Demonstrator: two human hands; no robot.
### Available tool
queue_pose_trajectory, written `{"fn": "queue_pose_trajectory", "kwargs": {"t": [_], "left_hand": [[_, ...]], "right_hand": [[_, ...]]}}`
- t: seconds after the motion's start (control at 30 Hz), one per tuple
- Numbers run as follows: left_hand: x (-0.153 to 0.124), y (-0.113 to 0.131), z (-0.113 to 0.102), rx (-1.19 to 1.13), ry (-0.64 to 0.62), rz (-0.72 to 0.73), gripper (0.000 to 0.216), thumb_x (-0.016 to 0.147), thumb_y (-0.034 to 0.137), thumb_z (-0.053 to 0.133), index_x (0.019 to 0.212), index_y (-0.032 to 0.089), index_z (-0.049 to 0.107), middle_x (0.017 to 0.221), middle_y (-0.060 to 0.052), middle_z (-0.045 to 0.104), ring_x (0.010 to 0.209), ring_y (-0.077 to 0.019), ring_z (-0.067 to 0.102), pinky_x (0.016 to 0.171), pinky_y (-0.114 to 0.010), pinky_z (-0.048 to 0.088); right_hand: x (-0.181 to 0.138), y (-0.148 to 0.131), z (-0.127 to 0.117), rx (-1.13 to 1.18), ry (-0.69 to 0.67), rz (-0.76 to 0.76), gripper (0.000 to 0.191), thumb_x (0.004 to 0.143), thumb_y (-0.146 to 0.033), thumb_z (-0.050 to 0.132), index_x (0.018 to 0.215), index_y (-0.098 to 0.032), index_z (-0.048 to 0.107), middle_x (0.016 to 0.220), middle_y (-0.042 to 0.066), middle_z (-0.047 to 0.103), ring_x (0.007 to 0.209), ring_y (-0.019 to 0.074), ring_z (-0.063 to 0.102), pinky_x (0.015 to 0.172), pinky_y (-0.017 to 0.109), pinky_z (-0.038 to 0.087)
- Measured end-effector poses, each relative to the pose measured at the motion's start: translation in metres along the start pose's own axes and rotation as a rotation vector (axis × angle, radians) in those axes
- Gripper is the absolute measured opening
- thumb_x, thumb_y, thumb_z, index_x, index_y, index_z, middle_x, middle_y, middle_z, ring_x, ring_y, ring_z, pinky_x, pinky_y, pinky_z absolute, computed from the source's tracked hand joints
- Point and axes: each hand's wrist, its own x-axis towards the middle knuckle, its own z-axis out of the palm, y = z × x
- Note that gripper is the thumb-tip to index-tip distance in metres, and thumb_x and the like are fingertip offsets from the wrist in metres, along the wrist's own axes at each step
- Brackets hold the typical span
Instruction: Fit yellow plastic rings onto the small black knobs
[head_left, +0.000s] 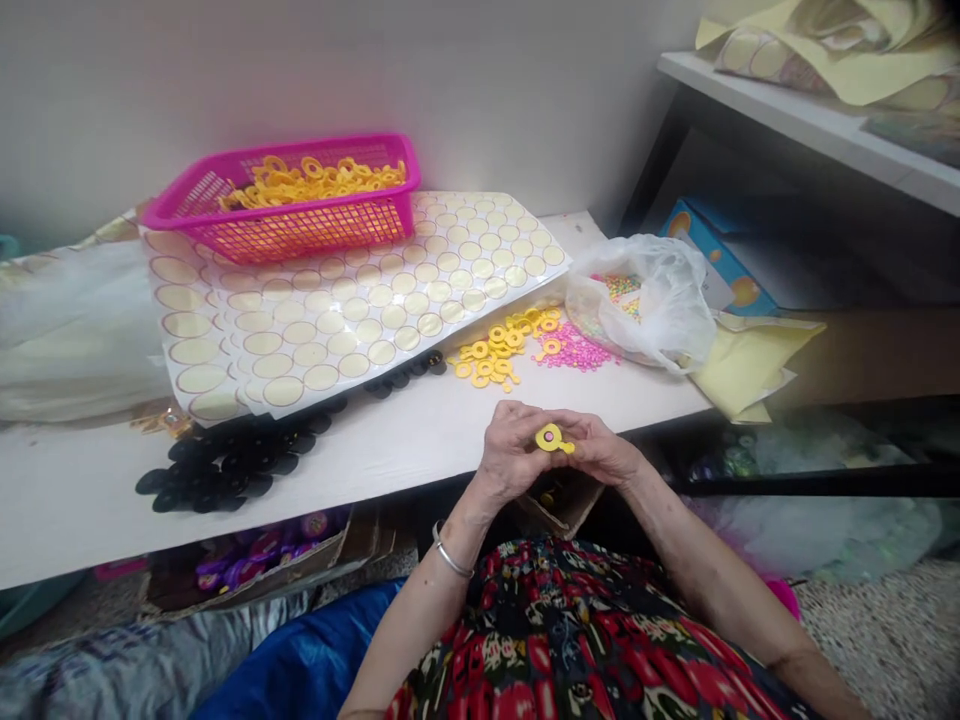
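My left hand [511, 448] and my right hand [604, 450] meet just off the table's front edge. Between their fingertips is a small yellow plastic ring-shaped piece [543, 442] with a short knobbed tab toward the right. A pink dot, which looks like a bead, sits in its middle. Both hands are closed on this piece; some fingers are hidden behind it. Beyond them on the table lie a pile of similar yellow ring pieces [491, 358] and a scatter of small pink beads [576, 350].
A pink basket [300, 232] of yellow pieces stands on sticker sheets [450, 290]. Black round pieces [225, 468] lie at the front left. A clear plastic bag [675, 300] of coloured beads sits right of the pile. Below my hands is an open cardboard box [574, 512].
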Motion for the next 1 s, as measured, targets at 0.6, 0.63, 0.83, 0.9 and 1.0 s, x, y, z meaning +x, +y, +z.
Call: {"fn": "queue_pose_trajectory", "kwargs": {"t": [0.6,0.63,0.83,0.9,1.0], "left_hand": [[-0.02,-0.001,0.016,0.139,-0.137,0.085,0.015,0.07,0.032,0.061,0.077,0.02,0.067,0.079,-0.006,0.065,0.077,-0.0192,0.046,0.076,-0.037,0.038],[-0.021,-0.002,0.017,0.14,-0.146,0.078,0.015,0.071,0.033,0.061,0.077,0.02,0.067,0.078,-0.006,0.065,0.077,-0.0192,0.046,0.075,-0.037,0.038],[-0.027,-0.004,0.021,0.155,-0.184,0.076,0.009,0.071,0.022,0.057,0.072,0.021,0.066,0.073,-0.004,0.063,0.075,-0.0181,0.047,0.076,-0.037,0.038],[-0.03,-0.006,0.023,0.153,-0.19,0.091,0.01,0.071,0.017,0.055,0.071,0.021,0.065,0.07,-0.003,0.062,0.071,-0.0167,0.047,0.076,-0.036,0.039],[-0.033,-0.009,0.023,0.132,-0.182,0.09,0.011,0.069,0.014,0.056,0.071,0.021,0.064,0.068,-0.003,0.061,0.071,-0.0165,0.048,0.075,-0.035,0.039]], "right_hand": [[-0.014,-0.004,0.012,-0.258,0.122,0.042,0.056,0.052,-0.015,0.078,0.106,-0.017,0.063,0.089,0.001,0.064,0.081,0.0143,0.057,0.072,0.025,0.043],[-0.013,-0.005,0.013,-0.256,0.135,0.054,0.056,0.05,-0.015,0.078,0.104,-0.017,0.063,0.087,0.001,0.064,0.081,0.0144,0.057,0.071,0.025,0.043],[-0.011,0.01,0.016,-0.175,0.23,0.053,0.045,0.044,-0.012,0.078,0.088,-0.015,0.066,0.078,0.0,0.064,0.074,0.0148,0.056,0.068,0.026,0.043],[-0.012,0.017,0.018,-0.139,0.277,0.043,0.042,0.045,-0.013,0.078,0.085,-0.014,0.067,0.075,0.0,0.064,0.069,0.0135,0.055,0.065,0.025,0.041],[-0.014,0.021,0.021,-0.101,0.276,0.048,0.036,0.051,-0.017,0.076,0.085,-0.015,0.068,0.075,0.0,0.063,0.07,0.0131,0.054,0.065,0.025,0.04]]}}
